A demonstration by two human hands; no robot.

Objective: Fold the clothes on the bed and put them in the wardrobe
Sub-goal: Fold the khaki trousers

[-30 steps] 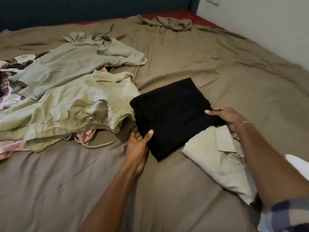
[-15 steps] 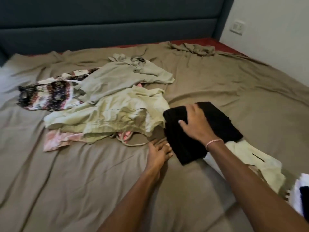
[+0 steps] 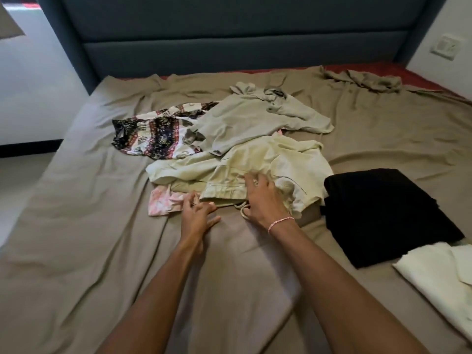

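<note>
The right hand (image 3: 263, 198) is grasping the green garment (image 3: 255, 159) with curled fingers (image 3: 251, 178), the left hand (image 3: 198, 215) is resting, fingers released, against the pink garment (image 3: 163, 203), and the folded black garment (image 3: 383, 208) is lying just beside this pile on the bed (image 3: 76, 251).

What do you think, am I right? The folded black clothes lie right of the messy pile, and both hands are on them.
Not quite. The head view shows the folded black garment right of the pile, but no hand is on it: the right hand grips the pale green garment in the pile, and the left hand is at the pink cloth.
</note>
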